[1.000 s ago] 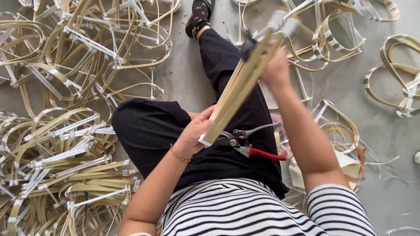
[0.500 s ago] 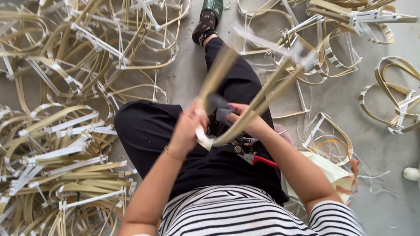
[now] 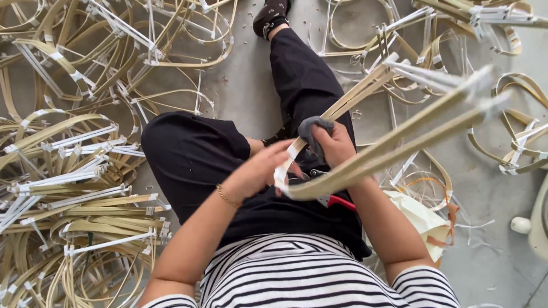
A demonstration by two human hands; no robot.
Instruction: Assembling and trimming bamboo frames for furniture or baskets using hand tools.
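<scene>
I sit on the floor in black trousers (image 3: 194,159) and a striped shirt. My left hand (image 3: 264,170) pinches the bent, white-taped end of a bundle of tan bamboo strips (image 3: 394,145) that fans out to the upper right. My right hand (image 3: 331,145) grips the same bundle a little higher, with a grey cloth (image 3: 311,130) around its fingers. Red-handled shears (image 3: 339,201) lie on my lap under the strips.
Piles of bent bamboo strips bound with white tape (image 3: 74,171) cover the floor on the left and across the top. More loops (image 3: 514,131) lie at the right. A cream bag (image 3: 422,219) sits by my right thigh.
The strip bundle, held upright as one flat stack, has been bent and spread. My right hand came down from the top end to meet my left hand.
</scene>
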